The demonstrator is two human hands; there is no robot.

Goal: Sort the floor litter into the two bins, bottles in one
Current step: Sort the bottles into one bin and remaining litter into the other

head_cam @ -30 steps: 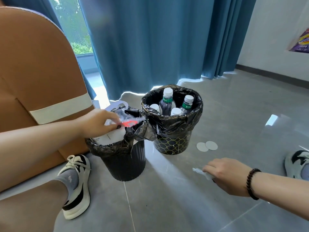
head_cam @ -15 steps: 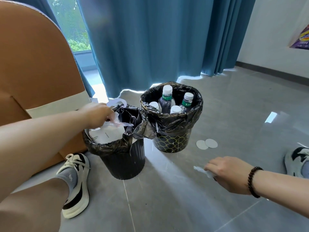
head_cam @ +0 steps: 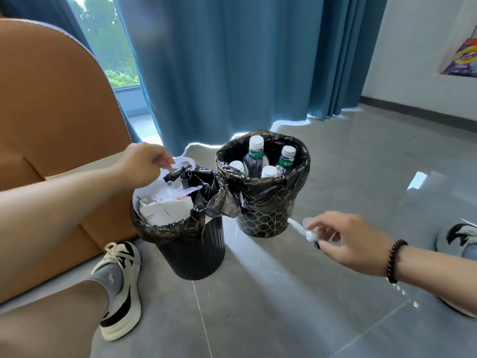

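Two bins lined with black bags stand side by side on the grey floor. The ribbed black bin (head_cam: 192,254) on the left holds paper and clear plastic litter (head_cam: 165,205). The gold-patterned bin (head_cam: 265,224) on the right holds several capped bottles (head_cam: 255,157). My left hand (head_cam: 143,164) hovers over the left bin's far rim, holding nothing, with its fingertips beside a white bag handle (head_cam: 184,161). My right hand (head_cam: 346,239) is low over the floor in front of the patterned bin and pinches a twisted white paper scrap (head_cam: 300,228). A white disc (head_cam: 307,220) lies partly hidden behind that hand.
A large orange-brown seat back (head_cam: 56,125) fills the left side, close behind the ribbed bin. My left shoe (head_cam: 121,288) stands beside that bin and my right shoe (head_cam: 458,237) is at the far right. Blue curtains (head_cam: 232,73) hang behind the bins.
My left hand let the clear wrapper fall into the ribbed bin and rose above its rim. My right hand lifted the white scrap off the floor, towards the bins.
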